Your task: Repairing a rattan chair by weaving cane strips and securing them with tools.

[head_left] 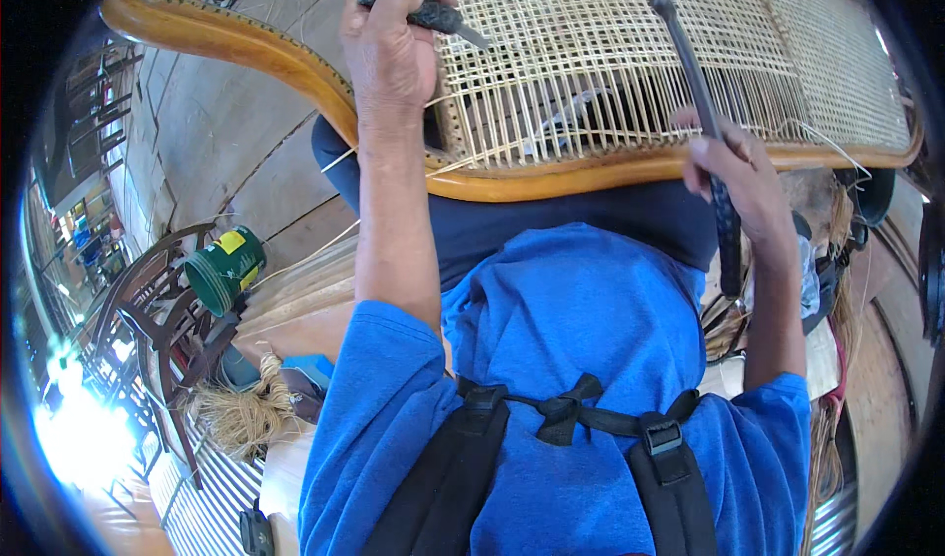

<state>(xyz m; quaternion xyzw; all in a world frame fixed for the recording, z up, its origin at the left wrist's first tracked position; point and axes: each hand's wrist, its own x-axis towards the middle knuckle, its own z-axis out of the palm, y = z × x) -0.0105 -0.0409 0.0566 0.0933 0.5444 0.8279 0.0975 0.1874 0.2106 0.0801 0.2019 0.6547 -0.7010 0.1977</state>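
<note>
A curved wooden frame (551,182) with woven cane (610,25) lies across my lap. Its edge nearest me has long cane strands that are not crossed, with gaps between them. In my left hand (392,59), at the frame's left side, is a short tool with a dark wrapped handle (421,10) and a flat metal blade (473,36) pointing right over the cane. My right hand (733,167) grips a slim dark hammer (697,74) by its handle, above the frame's near rail. The hammer's small head is raised over the weave at the far end.
To the left, a green bucket (224,271) lies tipped on its side by dark wooden chair frames (148,310). A bundle of loose fibre (241,408) sits below them. Loose cane ends (837,148) stick out at the frame's right. Bags and strands (822,280) lie by my right arm.
</note>
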